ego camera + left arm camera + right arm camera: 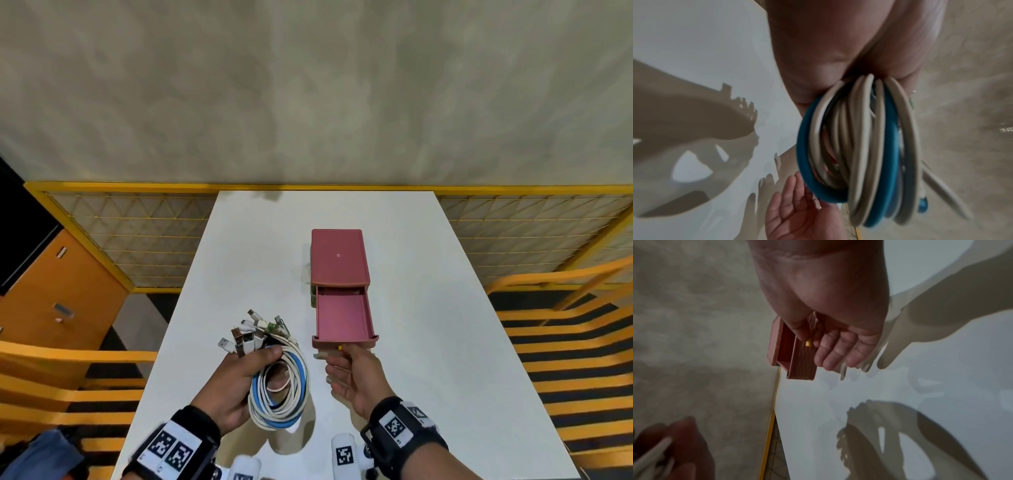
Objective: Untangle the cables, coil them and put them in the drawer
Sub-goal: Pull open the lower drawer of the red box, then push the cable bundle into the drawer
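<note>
My left hand point(255, 359) grips a coil of white, blue and grey cables point(279, 394) above the white table point(428, 308), and several plug ends point(253, 332) fan out past my fingers. In the left wrist view the coil point(859, 146) hangs edge-on below my palm. A pink drawer box point(339, 257) stands at the table's middle, its top drawer point(342, 315) pulled out and bare inside. My right hand point(339, 356) is at the drawer front; thumb and forefinger pinch its small yellow knob point(808, 343), the other fingers point(838, 356) loosely extended.
An orange cabinet point(54, 291) stands left of the table, and orange slatted chairs point(575, 342) flank both sides. A yellow mesh fence point(137, 236) runs behind the table's far edge. White marker-tagged cylinders point(344, 455) sit at the near edge.
</note>
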`<state>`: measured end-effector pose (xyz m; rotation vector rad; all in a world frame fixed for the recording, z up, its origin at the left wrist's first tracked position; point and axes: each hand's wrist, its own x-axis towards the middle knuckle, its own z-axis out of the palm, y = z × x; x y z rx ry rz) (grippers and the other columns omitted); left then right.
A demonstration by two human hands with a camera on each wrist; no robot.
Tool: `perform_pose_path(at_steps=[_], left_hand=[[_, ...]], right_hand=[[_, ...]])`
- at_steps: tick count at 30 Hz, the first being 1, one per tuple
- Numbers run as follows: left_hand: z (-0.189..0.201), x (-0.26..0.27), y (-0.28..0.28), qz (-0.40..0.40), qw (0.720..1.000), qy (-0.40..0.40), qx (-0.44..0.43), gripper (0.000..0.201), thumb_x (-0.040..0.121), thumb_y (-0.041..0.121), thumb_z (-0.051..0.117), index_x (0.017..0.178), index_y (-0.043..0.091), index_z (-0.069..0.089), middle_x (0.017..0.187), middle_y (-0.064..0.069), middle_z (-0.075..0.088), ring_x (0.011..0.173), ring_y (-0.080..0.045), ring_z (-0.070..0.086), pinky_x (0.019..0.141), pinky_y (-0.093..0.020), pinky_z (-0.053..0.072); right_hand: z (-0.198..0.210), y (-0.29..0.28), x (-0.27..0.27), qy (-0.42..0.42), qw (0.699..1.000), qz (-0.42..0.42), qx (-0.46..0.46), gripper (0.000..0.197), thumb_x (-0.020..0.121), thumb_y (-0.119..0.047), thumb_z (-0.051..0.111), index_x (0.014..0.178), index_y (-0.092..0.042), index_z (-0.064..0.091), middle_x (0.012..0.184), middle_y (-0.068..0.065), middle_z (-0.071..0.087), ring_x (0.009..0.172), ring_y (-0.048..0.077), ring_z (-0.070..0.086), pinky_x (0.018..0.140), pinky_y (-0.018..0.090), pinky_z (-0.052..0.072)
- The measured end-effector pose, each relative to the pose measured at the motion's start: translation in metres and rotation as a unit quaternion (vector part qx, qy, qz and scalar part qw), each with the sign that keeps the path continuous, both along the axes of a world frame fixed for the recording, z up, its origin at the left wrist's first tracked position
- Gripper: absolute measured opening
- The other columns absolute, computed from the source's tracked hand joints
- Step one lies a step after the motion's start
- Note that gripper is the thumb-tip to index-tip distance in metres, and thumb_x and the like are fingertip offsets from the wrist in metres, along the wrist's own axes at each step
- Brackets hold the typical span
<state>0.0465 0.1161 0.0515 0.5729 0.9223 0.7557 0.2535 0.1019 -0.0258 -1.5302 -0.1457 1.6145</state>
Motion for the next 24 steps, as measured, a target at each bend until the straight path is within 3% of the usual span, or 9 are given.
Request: perform_pose_path(at_steps=[6, 12, 15, 17, 19, 21, 24], left_hand=[[0.0, 0.008, 0.009, 0.01, 1.0, 0.01, -0.01, 0.017, 0.086, 0.006, 0.063, 0.095, -0.008, 0.063, 0.082, -0.021, 0.05, 0.054, -0.023, 0.05, 0.056, -0.032, 0.045], [0.002, 0.025, 0.023, 0.007, 0.999, 0.033, -0.012, 0.01, 0.089, 0.002, 0.063, 0.094, -0.006, 0.066, 0.082, -0.021, 0.06, 0.061, -0.025, 0.06, 0.056, -0.031, 0.054], [0.003, 0.045, 0.036, -0.019, 0.999, 0.034, -0.019, 0.009, 0.089, 0.001, 0.063, 0.093, -0.006, 0.069, 0.085, -0.021, 0.069, 0.068, -0.026, 0.068, 0.062, -0.032, 0.059], [0.005, 0.061, 0.044, -0.051, 0.998, 0.035, -0.016, 0.01, 0.09, 0.001, 0.062, 0.09, -0.005, 0.07, 0.084, -0.021, 0.071, 0.068, -0.028, 0.069, 0.065, -0.034, 0.059], [0.007, 0.078, 0.053, -0.078, 0.996, 0.042, 0.003, 0.011, 0.09, 0.0, 0.061, 0.089, -0.003, 0.072, 0.084, -0.021, 0.073, 0.069, -0.029, 0.07, 0.068, -0.037, 0.059], [0.007, 0.093, 0.064, -0.1, 0.993, 0.054, 0.025, 0.011, 0.089, 0.0, 0.063, 0.096, -0.004, 0.071, 0.088, -0.021, 0.074, 0.073, -0.029, 0.071, 0.071, -0.038, 0.059], [0.004, 0.112, 0.079, -0.141, 0.986, 0.075, 0.036, 0.022, 0.088, -0.001, 0.066, 0.108, -0.01, 0.067, 0.094, -0.023, 0.073, 0.076, -0.031, 0.072, 0.073, -0.04, 0.06]], right_hand=[[0.003, 0.0, 0.003, -0.021, 1.0, 0.014, -0.006, 0.032, 0.094, -0.033, 0.054, 0.093, -0.007, 0.073, 0.088, 0.01, 0.073, 0.081, 0.025, 0.065, 0.072, 0.033, 0.051], [0.03, -0.017, 0.018, -0.056, 0.992, 0.115, -0.016, 0.03, 0.093, -0.042, 0.054, 0.093, -0.012, 0.06, 0.08, 0.008, 0.073, 0.069, 0.022, 0.065, 0.058, 0.027, 0.052], [0.052, -0.014, 0.026, -0.05, 0.989, 0.118, 0.068, 0.039, 0.1, -0.044, 0.046, 0.112, -0.01, 0.061, 0.089, 0.01, 0.074, 0.075, 0.023, 0.068, 0.068, 0.037, 0.058], [0.071, -0.01, 0.026, -0.024, 0.985, 0.112, 0.129, 0.03, 0.102, -0.042, 0.045, 0.123, -0.024, 0.057, 0.107, 0.009, 0.074, 0.089, 0.024, 0.072, 0.083, 0.049, 0.059], [0.081, -0.006, 0.026, -0.018, 0.978, 0.117, 0.172, 0.026, 0.103, -0.035, 0.047, 0.128, -0.036, 0.054, 0.118, 0.004, 0.073, 0.102, 0.022, 0.072, 0.092, 0.053, 0.055], [0.083, -0.002, 0.031, -0.055, 0.971, 0.128, 0.195, 0.031, 0.104, -0.025, 0.047, 0.131, -0.036, 0.055, 0.12, 0.0, 0.073, 0.108, 0.021, 0.071, 0.093, 0.052, 0.055], [0.08, 0.004, 0.042, -0.108, 0.973, 0.101, 0.179, 0.031, 0.103, -0.015, 0.048, 0.123, -0.034, 0.063, 0.113, 0.002, 0.075, 0.103, 0.022, 0.073, 0.086, 0.049, 0.059]])
